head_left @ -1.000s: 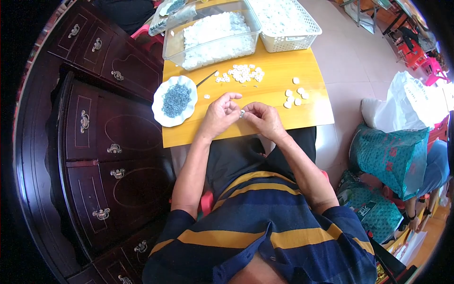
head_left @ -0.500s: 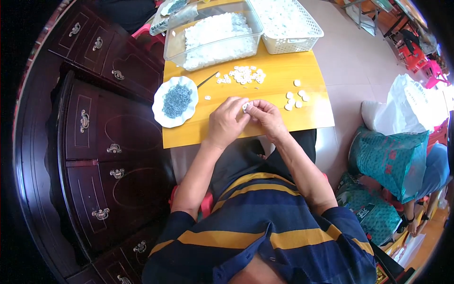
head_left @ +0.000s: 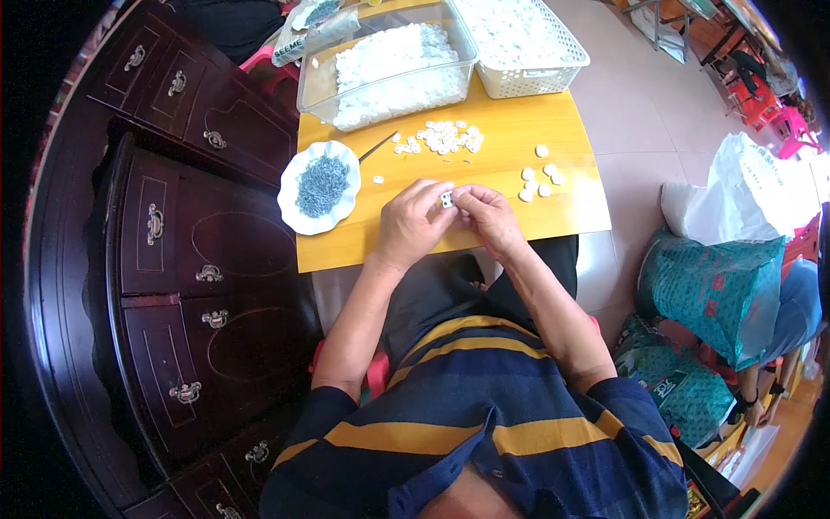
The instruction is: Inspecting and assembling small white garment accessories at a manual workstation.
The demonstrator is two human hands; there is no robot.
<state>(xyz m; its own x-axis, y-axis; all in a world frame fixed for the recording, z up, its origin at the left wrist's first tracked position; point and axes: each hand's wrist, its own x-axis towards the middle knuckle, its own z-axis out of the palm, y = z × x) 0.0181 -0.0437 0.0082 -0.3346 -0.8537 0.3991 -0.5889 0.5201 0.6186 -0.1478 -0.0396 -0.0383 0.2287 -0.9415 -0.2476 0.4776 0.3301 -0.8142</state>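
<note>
Between the fingertips of both hands is a small white plastic piece with dark holes (head_left: 447, 199), held just above the near part of the yellow table (head_left: 363, 246). My left hand (head_left: 410, 221) pinches it from the left, and my right hand (head_left: 488, 216) grips it from the right with thumb and forefinger. Beyond the hands lies a loose heap of similar white pieces (head_left: 445, 137). One single white piece (head_left: 378, 180) rests left of my left hand. Several round white pieces (head_left: 543, 189) lie to the right. A scalloped white plate (head_left: 296, 218) holds many small grey metal pins (head_left: 324, 185).
A clear plastic bin (head_left: 316, 112) and a white perforated basket (head_left: 527, 84), both full of white pieces, stand at the table's far side. A thin dark pointed tool (head_left: 378, 147) lies beside the plate. Dark wooden drawers (head_left: 216, 233) line the left; teal bags (head_left: 709, 285) sit right.
The white piece has turned between my fingers, so its dark holes now show more plainly. My hands have barely shifted.
</note>
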